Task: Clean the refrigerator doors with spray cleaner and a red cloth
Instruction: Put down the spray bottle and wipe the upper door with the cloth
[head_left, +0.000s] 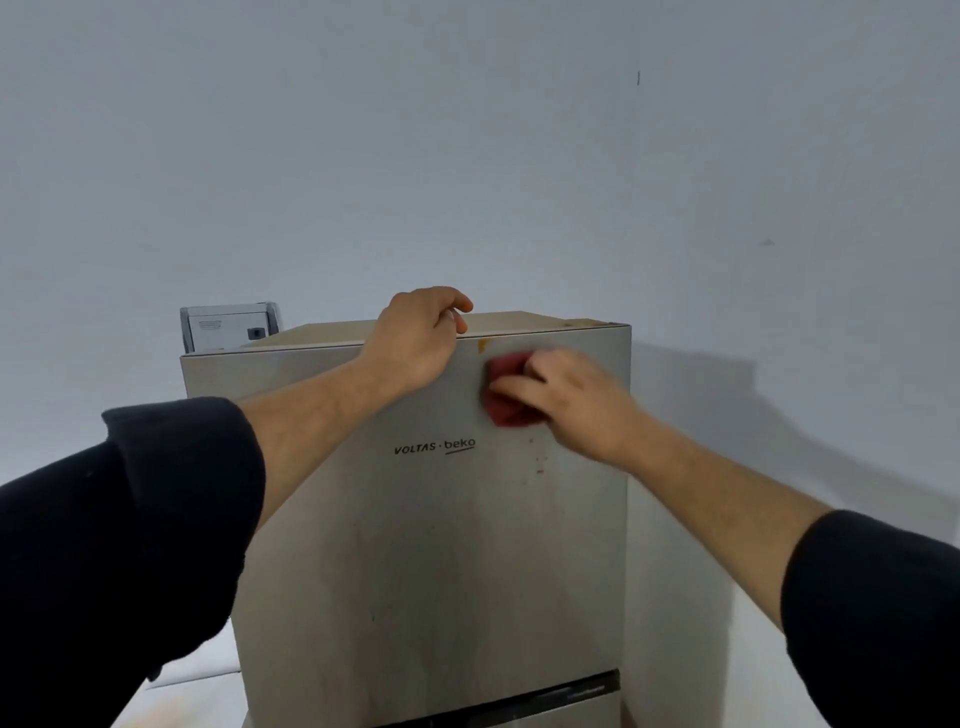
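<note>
Wiping step, top door. Right hand (566, 395) presses the red cloth (506, 395) flat on the upper door (441, 545), near its top right corner. Fingers lie over the cloth, but they're too blurred to say if they pinch it or just push. Left hand (415, 340) is hooked over the top edge of the fridge w/ fingers curled round it, probably bracing. Spray cleaner isn't in view.

An orange smear (483, 345) sits at the top edge just above the cloth, and brown specks (540, 465) lie below it, right of the brand logo (434, 447). So it looks early-to-mid job. Next, I'd guess: work the cloth up over the smear, then down across the specks w/ firm pressure. The lower door (571, 712), only just in view at the bottom, comes after that. A small white box (228, 327) sits on top at the back left.
</note>
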